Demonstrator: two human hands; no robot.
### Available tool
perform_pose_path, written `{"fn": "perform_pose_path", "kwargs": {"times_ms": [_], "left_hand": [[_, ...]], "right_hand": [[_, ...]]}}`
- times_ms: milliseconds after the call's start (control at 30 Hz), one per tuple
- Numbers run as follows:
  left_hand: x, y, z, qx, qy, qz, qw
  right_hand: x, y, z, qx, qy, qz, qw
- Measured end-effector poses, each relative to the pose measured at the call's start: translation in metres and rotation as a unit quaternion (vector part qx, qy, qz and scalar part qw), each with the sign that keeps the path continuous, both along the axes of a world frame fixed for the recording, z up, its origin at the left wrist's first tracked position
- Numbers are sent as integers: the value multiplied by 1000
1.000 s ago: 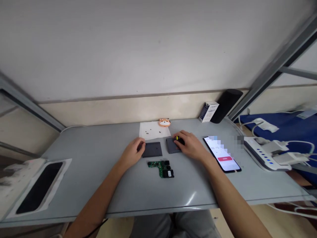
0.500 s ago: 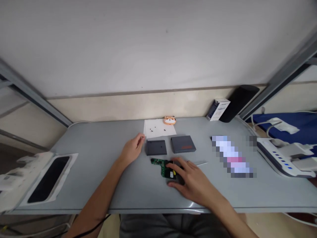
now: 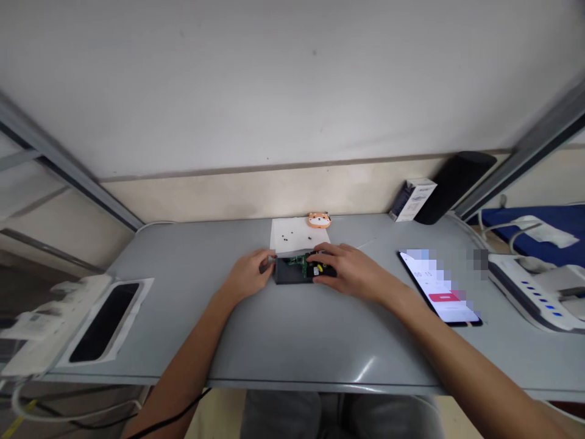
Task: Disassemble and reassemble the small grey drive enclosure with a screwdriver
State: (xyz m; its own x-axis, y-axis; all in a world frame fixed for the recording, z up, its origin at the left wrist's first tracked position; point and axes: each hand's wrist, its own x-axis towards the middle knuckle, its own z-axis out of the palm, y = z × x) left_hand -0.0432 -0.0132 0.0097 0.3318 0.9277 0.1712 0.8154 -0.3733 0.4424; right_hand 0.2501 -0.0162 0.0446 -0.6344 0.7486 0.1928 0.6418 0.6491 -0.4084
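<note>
A dark grey flat casing [image 3: 287, 274] lies on the table in front of the white paper. My right hand [image 3: 350, 268] grips a green circuit board [image 3: 297, 261] with a black block attached, fingers on its right part. The board sits over or inside the casing; how far it is seated I cannot tell. My left hand [image 3: 249, 275] is at the casing's left end, its fingers curled together around a small dark patch that I cannot identify. The second grey casing is not visible, perhaps behind my right hand.
On the white paper [image 3: 278, 228] are several tiny dark pieces and an orange animal-faced item [image 3: 319, 220]. A lit phone [image 3: 441, 292] lies right, by a white power strip [image 3: 525, 292]. Another phone [image 3: 105, 323] is left. A box [image 3: 414, 200] and black cylinder [image 3: 456, 188] stand behind.
My right hand has carried the circuit board away from me, from the bare table to the grey casing. My left hand stays by the casing's left end. The view has shifted slightly.
</note>
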Motion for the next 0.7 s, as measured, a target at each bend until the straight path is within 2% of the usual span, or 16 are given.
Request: {"fn": "perform_pose_path", "kwargs": {"times_ms": [267, 500, 700], "left_hand": [[-6, 1, -1, 15, -16, -53, 998], [0, 2, -8, 38, -21, -8, 999], [4, 1, -5, 30, -53, -42, 997]], "right_hand": [[1, 0, -18, -15, 75, 10, 997], [-2, 0, -27, -13, 76, 6, 997], [-4, 2, -30, -7, 90, 3, 996]]}}
